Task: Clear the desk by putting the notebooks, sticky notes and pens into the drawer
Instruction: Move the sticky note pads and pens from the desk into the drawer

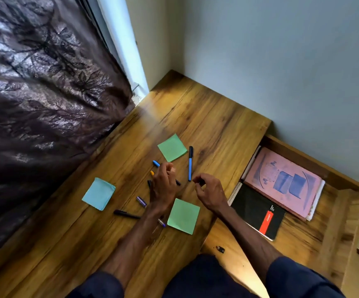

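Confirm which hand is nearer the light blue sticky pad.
Left. The left hand, gripping a bunch of pens, is just right of the light blue sticky pad; the right hand sits farther right, toward the drawer.

Left hand: fingers curled round pens, forearm running 6 to 12 o'clock. Right hand at its 3 o'clock, fingers loosely curled, holding nothing.

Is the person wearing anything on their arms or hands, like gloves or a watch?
No gloves: the left hand and right hand are bare, and so are both forearms. No watch, ring or bracelet shows. The only clothing in view is dark navy fabric, with the left sleeve and right sleeve ending around the elbows.
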